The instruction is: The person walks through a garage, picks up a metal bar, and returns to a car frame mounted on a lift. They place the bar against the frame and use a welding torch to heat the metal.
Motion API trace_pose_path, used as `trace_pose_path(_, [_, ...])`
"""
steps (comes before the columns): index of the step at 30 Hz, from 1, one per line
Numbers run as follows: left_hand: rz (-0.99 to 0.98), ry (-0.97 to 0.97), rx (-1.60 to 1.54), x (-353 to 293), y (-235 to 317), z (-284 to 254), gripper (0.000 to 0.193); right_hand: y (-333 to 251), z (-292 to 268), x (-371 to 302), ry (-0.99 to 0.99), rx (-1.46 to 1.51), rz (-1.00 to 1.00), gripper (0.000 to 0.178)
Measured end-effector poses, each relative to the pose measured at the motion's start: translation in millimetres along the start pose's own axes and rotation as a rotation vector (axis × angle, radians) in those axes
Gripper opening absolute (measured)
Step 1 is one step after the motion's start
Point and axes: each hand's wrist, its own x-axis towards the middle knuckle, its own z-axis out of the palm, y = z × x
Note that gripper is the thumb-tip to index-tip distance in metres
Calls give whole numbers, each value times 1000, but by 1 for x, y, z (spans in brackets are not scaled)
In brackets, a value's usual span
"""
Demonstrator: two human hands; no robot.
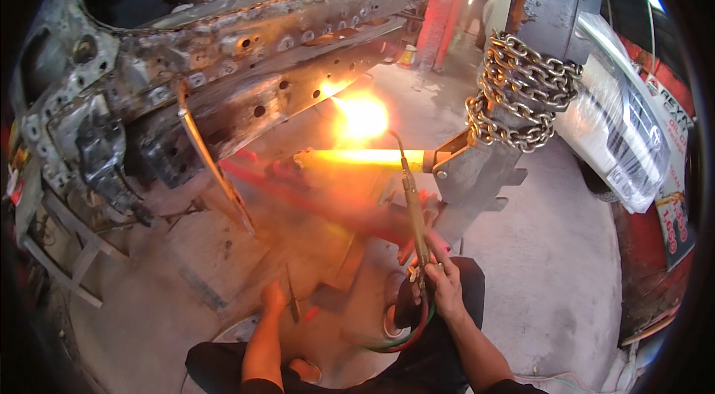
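My right hand (445, 281) is closed round the handle of a brass gas torch (414, 211), with red and green hoses at its lower end. From the torch's bent tip comes a bright orange flame (363, 115) that meets the lower edge of a bare, rusty vehicle frame rail (283, 100). The glare hides the heated spot. Low over the floor, my left hand (274, 297) is closed; what it holds is hard to make out. Just beside it is a thin dark rod-like tool (293, 297). A narrow metal bar (212, 163) slants from the frame down toward the floor.
A yellow cylinder (365, 160) runs below the flame to a thick steel post (550, 3) wrapped in chains (525, 92). Red beams (320, 200) lie under it. A plastic-wrapped vehicle panel (614, 118) and a sign (674, 163) stand at the right. Metal brackets (71, 252) stick out at the left.
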Motion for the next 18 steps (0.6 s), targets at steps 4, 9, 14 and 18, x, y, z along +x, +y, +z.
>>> trace_pose_path(4, [142, -185, 107, -24, -13, -26, 23, 1, 1, -8, -39, 51, -42, 59])
trace_pose_path(9, [263, -286, 26, -77, 21, -92, 29, -4, 7, -26, -29, 38, -73, 62])
trace_pose_path(14, [-50, -534, -724, -171, 106, -190, 33, -1, 7, -56, 22, 25, -126, 58])
trace_pose_path(18, [108, -397, -1004, -246, 142, -234, 39, 3, 5, -75, 32, 11, -140, 57])
